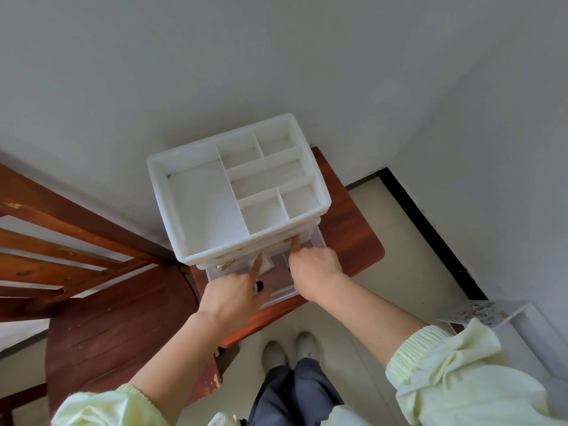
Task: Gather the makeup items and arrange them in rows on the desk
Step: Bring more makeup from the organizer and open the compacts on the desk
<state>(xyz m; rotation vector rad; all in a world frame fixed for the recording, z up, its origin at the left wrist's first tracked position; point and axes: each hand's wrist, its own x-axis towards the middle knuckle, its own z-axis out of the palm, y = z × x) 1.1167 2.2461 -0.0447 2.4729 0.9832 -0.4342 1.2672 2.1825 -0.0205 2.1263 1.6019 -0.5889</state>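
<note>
A white plastic makeup organizer (172, 192) stands on a small reddish wooden desk (353, 238) against the wall. Its open top compartments hold nothing. Clear drawers (278, 295) are pulled out at its front. In one drawer lie a small gold item (224, 266) and a white pad (266, 265). My left hand (233, 295) reaches into the drawer with the index finger stretched out and holds a small black-capped item (260, 286). My right hand (315, 270) curls over the drawer's right side, its index finger touching the organizer's front rim.
A dark wooden chair (101, 327) stands at the left, close to the desk. A clear sheet with a printed pattern (479, 313) lies at the right near the wall. My shoes (292, 352) are on the tiled floor just under the desk's front edge.
</note>
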